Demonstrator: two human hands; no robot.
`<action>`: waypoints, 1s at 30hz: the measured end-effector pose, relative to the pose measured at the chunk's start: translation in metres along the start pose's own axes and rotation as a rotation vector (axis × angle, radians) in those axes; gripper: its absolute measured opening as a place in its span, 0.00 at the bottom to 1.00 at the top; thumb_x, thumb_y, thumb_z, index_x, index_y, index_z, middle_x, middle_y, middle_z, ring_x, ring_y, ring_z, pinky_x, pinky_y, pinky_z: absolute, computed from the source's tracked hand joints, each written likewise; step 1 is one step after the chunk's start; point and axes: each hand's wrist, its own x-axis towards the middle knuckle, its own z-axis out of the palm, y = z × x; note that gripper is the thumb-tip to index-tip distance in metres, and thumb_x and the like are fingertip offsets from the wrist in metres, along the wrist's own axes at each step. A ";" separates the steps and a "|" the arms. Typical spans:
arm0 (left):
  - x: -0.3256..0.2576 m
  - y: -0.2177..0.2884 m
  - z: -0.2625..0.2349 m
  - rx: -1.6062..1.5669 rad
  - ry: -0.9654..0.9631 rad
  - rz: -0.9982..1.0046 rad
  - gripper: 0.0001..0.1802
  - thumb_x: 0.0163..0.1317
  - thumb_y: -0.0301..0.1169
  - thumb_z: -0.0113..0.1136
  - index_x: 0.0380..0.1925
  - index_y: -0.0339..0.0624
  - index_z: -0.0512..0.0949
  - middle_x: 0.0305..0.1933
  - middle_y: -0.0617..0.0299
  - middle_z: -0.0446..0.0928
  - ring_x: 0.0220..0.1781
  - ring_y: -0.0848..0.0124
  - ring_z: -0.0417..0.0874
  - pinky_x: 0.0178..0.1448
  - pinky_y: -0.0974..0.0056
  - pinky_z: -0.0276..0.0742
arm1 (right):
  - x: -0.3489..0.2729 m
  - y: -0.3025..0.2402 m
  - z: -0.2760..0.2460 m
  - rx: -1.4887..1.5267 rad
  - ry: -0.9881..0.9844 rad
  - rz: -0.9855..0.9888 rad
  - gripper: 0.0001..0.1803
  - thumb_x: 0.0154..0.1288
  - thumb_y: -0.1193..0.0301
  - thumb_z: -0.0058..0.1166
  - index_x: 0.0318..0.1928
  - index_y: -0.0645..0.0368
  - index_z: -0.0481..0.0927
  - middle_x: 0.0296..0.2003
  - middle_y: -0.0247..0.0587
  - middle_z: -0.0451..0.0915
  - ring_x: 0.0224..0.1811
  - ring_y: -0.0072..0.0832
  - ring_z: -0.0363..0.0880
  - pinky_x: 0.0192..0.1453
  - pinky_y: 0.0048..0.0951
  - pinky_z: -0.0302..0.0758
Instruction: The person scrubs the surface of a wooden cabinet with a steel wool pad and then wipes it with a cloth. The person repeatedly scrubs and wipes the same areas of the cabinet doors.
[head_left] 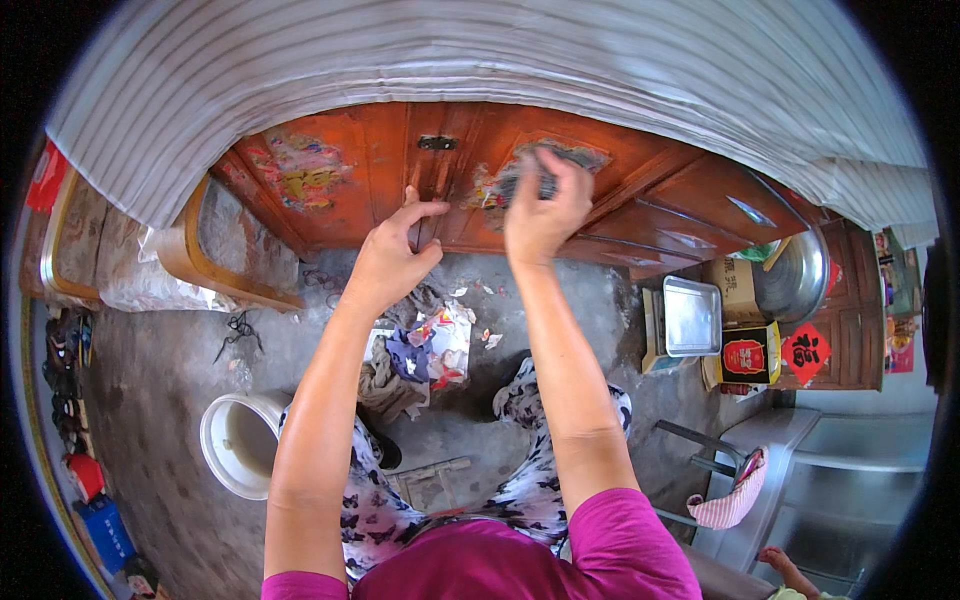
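Note:
A reddish-brown wooden cabinet [388, 165] stands in front of me. Its right panel carries a patch of torn, coloured paper remains [484, 192] with a grey scuffed area around it. At this patch is my right hand [548, 208], smeared by motion, its fingers bent round what looks like a dark grey wad [546, 184]; its kind is not clear. My left hand [398, 250] is just left of it with fingers apart, holding nothing, its fingertips at the lower middle of the cabinet front. Another paper patch [300, 172] marks the left panel, and a dark metal latch [437, 143] sits between the panels.
A striped cloth [500, 60] hangs over the cabinet top. Paper scraps and rags [420, 355] lie on the floor between my legs. A white bucket of cloudy water [240, 445] stands left. To the right are a metal tray [692, 316], boxes [750, 354] and another person's hand [775, 558].

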 end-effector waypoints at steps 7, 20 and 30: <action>-0.001 -0.021 0.008 0.039 0.063 0.081 0.28 0.60 0.21 0.61 0.64 0.43 0.81 0.77 0.36 0.70 0.60 0.72 0.86 0.55 0.65 0.82 | 0.016 0.033 -0.028 -0.138 0.070 -0.023 0.10 0.62 0.71 0.71 0.42 0.55 0.84 0.40 0.39 0.85 0.47 0.44 0.83 0.51 0.45 0.73; 0.000 -0.004 0.003 0.047 -0.005 0.032 0.30 0.60 0.22 0.61 0.65 0.48 0.81 0.82 0.33 0.58 0.71 0.65 0.82 0.59 0.64 0.82 | 0.019 0.034 -0.018 -0.126 0.150 -0.077 0.10 0.60 0.72 0.71 0.41 0.51 0.84 0.41 0.35 0.85 0.49 0.39 0.81 0.53 0.43 0.69; -0.008 -0.009 -0.007 0.023 -0.037 -0.008 0.29 0.61 0.22 0.61 0.65 0.47 0.81 0.80 0.32 0.62 0.77 0.66 0.75 0.60 0.64 0.79 | 0.015 0.017 -0.028 -0.225 0.063 -0.086 0.10 0.61 0.67 0.71 0.42 0.49 0.85 0.39 0.34 0.84 0.49 0.38 0.81 0.53 0.42 0.67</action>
